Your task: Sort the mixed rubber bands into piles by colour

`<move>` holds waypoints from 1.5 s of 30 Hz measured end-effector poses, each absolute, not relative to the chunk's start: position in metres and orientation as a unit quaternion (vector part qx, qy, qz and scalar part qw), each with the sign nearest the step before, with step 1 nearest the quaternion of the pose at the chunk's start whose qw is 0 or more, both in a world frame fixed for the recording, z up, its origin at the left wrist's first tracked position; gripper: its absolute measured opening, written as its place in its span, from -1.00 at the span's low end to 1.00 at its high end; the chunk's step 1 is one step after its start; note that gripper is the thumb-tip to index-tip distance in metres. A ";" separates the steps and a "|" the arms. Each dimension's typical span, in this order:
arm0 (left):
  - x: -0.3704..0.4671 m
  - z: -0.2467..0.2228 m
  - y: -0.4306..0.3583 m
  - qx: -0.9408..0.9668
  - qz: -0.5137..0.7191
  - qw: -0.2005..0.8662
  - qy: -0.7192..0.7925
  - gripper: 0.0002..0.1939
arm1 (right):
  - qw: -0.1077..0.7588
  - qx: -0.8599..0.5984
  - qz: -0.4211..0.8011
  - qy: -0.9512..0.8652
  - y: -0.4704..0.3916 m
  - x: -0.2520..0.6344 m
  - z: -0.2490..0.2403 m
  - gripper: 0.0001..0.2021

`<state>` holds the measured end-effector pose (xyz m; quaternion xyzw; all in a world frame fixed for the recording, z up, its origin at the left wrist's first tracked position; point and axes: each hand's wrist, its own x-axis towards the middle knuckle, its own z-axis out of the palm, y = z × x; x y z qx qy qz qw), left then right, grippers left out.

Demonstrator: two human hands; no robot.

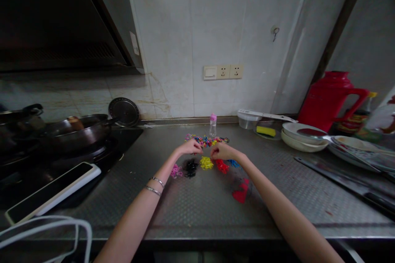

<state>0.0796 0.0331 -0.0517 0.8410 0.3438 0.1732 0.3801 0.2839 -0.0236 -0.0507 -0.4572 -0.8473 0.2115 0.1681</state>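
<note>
A pile of mixed-colour small loops that look like rubber bands (206, 141) lies on the metal counter (197, 205). My left hand (190, 147) is at its near left side, fingers pinched together; whatever they hold is too small to make out. At the right side my right hand (221, 151) also has its fingertips closed, their contents unclear. Closer to me, single-colour heaps form a row: pink bands (176, 171), black bands (191, 167), yellow bands (206, 163), red bands (221, 166) and blue bands (234, 163), the last partly behind my right wrist.
Behind the pile stands a small clear bottle with a pink cap (212, 125). A clear bag with red print (241, 191) lies near my right forearm. Bowls (304, 141), a knife (339, 183) and a red thermos (324, 100) are at right; a pan (82, 135) is at left.
</note>
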 end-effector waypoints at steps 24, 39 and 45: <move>0.049 -0.022 0.023 0.779 0.224 0.390 0.436 -0.66 | 0.128 -0.446 0.216 -0.859 -0.023 0.285 -0.054 -0.76; 0.043 -0.026 0.028 0.767 0.251 0.395 0.438 -0.67 | 0.200 -0.482 0.153 -0.839 -0.007 0.305 -0.061 -0.78; 0.042 -0.025 0.029 0.733 0.285 0.380 0.487 -0.69 | 0.323 -0.686 0.037 -0.651 0.000 0.358 -0.064 -0.76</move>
